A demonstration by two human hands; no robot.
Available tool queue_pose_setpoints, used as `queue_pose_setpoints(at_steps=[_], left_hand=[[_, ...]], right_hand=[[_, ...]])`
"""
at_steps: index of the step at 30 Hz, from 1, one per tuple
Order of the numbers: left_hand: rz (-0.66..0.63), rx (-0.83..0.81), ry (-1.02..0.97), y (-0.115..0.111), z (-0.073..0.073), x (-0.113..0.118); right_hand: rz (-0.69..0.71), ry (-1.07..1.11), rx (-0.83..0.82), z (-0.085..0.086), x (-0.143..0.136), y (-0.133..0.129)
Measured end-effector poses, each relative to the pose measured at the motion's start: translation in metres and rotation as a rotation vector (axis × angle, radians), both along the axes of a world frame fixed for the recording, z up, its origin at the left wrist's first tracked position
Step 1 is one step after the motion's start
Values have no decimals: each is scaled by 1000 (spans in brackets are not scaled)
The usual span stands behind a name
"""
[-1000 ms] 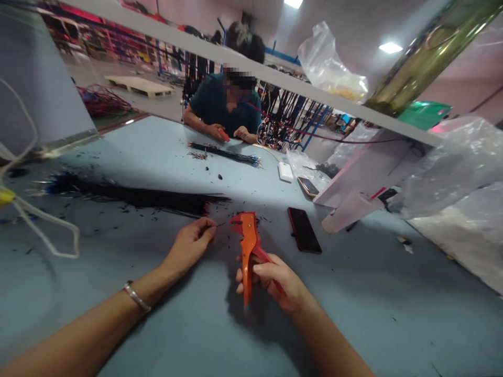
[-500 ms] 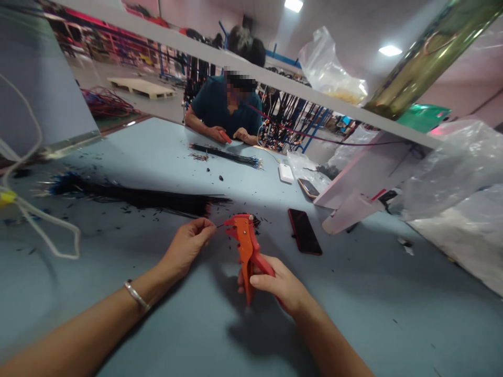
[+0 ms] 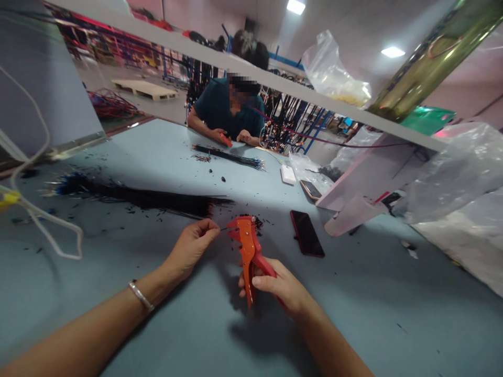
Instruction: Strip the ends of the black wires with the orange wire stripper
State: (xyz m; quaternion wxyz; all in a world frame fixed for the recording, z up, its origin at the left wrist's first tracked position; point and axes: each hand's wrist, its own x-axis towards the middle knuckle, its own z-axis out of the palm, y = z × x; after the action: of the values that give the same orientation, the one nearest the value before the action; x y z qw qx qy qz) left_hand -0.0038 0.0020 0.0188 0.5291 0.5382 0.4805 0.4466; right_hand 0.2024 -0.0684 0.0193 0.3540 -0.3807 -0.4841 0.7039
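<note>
Between finger and thumb, my left hand (image 3: 194, 246) pinches a thin black wire (image 3: 223, 229). The wire's end reaches the jaws of an orange and red wire stripper (image 3: 247, 245); whether the jaws grip it is too small to tell. My right hand (image 3: 281, 287) is wrapped round the stripper's handles, holding it upright over the table with the head towards the wire. Beyond my left hand lies a long bundle of black wires (image 3: 153, 200) with blue fittings at its left end. Small black clippings (image 3: 258, 225) are scattered behind the stripper head.
A dark phone (image 3: 307, 233) lies right of the stripper, near a second phone (image 3: 310, 189) and a white box (image 3: 287, 174). Across the table a person (image 3: 223, 107) holds a red tool beside another wire bundle (image 3: 231, 157). A white cord (image 3: 58, 255) loops at left. A rail crosses above.
The whole view has shifted slightly, so things appear a little further right. Both hands keep their grips, and the wire stays at the stripper's jaws.
</note>
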Motion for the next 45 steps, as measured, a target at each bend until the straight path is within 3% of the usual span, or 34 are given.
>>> queue_pose_setpoints(at_steps=[7, 12, 32, 45], left_hand=[[-72, 31, -5, 1, -6, -2], [-80, 7, -14, 2, -5, -1], [-215, 176, 37, -1, -2, -6], [-237, 343, 153, -1, -2, -8]], right_hand=[[2, 35, 0, 3, -2, 0], [14, 78, -1, 2, -1, 1], [97, 86, 24, 0, 1, 0], [191, -81, 87, 1, 17, 4]])
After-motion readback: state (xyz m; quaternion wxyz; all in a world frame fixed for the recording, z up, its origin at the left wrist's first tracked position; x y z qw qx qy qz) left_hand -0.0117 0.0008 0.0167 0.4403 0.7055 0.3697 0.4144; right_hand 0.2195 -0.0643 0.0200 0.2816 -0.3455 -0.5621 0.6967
